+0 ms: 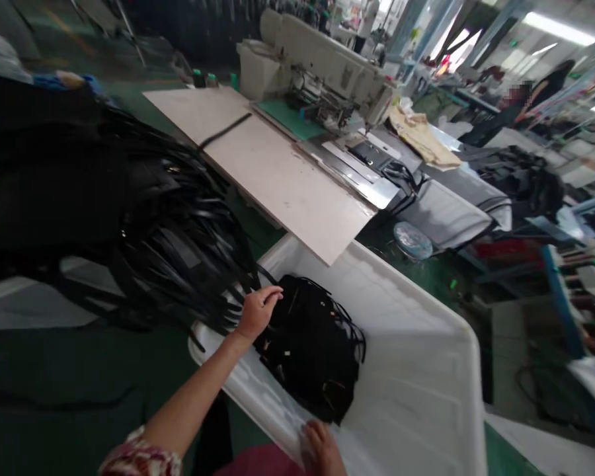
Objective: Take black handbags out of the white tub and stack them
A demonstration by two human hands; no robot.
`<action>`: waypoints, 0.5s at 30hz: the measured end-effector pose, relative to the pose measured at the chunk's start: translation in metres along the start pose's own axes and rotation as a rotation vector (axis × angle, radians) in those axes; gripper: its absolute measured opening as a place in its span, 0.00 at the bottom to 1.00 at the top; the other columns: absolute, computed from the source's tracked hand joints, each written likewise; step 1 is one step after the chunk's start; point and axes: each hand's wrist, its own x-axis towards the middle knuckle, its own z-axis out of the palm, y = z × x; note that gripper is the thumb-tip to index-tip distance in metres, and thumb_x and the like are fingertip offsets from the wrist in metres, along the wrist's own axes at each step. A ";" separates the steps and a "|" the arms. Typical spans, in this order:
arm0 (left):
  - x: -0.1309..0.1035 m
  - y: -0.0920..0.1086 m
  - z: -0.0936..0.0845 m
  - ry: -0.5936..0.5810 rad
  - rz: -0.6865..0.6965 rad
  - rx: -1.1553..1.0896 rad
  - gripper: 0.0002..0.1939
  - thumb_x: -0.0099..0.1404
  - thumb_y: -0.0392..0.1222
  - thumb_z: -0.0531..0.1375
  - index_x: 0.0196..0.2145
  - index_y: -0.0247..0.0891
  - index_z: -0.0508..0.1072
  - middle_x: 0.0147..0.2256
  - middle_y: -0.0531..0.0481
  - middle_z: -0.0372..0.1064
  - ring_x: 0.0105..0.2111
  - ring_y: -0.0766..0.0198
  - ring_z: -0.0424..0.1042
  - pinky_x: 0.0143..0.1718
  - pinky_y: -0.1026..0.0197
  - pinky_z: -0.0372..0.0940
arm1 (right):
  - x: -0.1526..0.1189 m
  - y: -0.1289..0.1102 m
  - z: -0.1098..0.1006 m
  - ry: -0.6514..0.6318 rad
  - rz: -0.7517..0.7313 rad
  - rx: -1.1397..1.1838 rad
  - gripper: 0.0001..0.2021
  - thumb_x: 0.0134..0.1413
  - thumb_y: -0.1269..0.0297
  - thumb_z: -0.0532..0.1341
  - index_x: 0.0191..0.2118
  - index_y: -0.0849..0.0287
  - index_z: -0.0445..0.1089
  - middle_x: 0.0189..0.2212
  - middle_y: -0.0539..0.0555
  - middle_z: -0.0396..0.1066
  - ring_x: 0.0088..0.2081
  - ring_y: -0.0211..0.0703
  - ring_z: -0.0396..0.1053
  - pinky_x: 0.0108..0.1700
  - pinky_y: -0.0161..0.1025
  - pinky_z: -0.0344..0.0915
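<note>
My left hand (258, 313) reaches over the near left part of a large white plastic bin (416, 291), thumb and fingers pinched together. Black straps (213, 264) fan out from the left right up to this hand; whether one is between the fingertips is hard to see. Below it, inside the bin, lies a pile of black fabric pieces (317, 350) with thin straps and small shiny metal bits. At the bin's near rim, my right hand (323, 447) has its fingers curled over the edge, partly blurred and cut off by the frame.
A big heap of black fabric (54, 178) stands at the left. A pale board (277, 172) juts over the bin's far rim, in front of an industrial sewing machine (327, 66). Farther right are another white bin (441, 211), a wrapped round stool seat (412, 240) and a person (515, 109).
</note>
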 end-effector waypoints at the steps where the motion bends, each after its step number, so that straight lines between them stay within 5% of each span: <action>1: -0.011 -0.009 0.035 -0.036 -0.043 0.015 0.14 0.60 0.43 0.51 0.39 0.38 0.72 0.35 0.50 0.74 0.37 0.64 0.72 0.42 0.62 0.64 | -0.023 0.028 -0.001 -0.050 0.055 -0.029 0.20 0.43 0.71 0.58 0.46 0.53 0.67 0.43 0.59 0.70 0.43 0.51 0.69 0.44 0.44 0.67; 5: -0.077 -0.046 0.135 -0.202 -0.226 0.181 0.12 0.58 0.38 0.51 0.37 0.38 0.72 0.35 0.48 0.74 0.37 0.63 0.72 0.41 0.61 0.64 | -0.066 0.084 -0.023 -0.273 0.187 0.052 0.21 0.44 0.58 0.61 0.48 0.54 0.67 0.45 0.60 0.70 0.45 0.54 0.67 0.45 0.46 0.65; 9: -0.137 -0.070 0.177 -0.435 -0.348 0.390 0.11 0.50 0.31 0.54 0.31 0.37 0.73 0.28 0.47 0.74 0.33 0.60 0.72 0.39 0.60 0.63 | -0.059 0.102 -0.042 -0.220 0.303 0.348 0.14 0.54 0.61 0.50 0.36 0.53 0.73 0.35 0.54 0.73 0.39 0.45 0.68 0.45 0.40 0.62; 12: -0.140 -0.090 0.203 -0.567 -0.364 0.471 0.11 0.52 0.33 0.54 0.33 0.35 0.73 0.25 0.47 0.73 0.31 0.59 0.72 0.37 0.60 0.63 | -0.040 0.130 -0.025 -0.128 0.514 0.560 0.08 0.44 0.69 0.56 0.26 0.54 0.73 0.26 0.53 0.72 0.35 0.45 0.68 0.42 0.39 0.61; 15: -0.119 -0.119 0.246 -0.600 -0.377 0.526 0.13 0.55 0.37 0.52 0.36 0.36 0.72 0.28 0.46 0.73 0.34 0.58 0.72 0.39 0.58 0.62 | -0.015 0.175 0.021 -0.011 0.835 0.803 0.09 0.37 0.73 0.58 0.27 0.57 0.73 0.21 0.50 0.70 0.28 0.42 0.67 0.35 0.37 0.61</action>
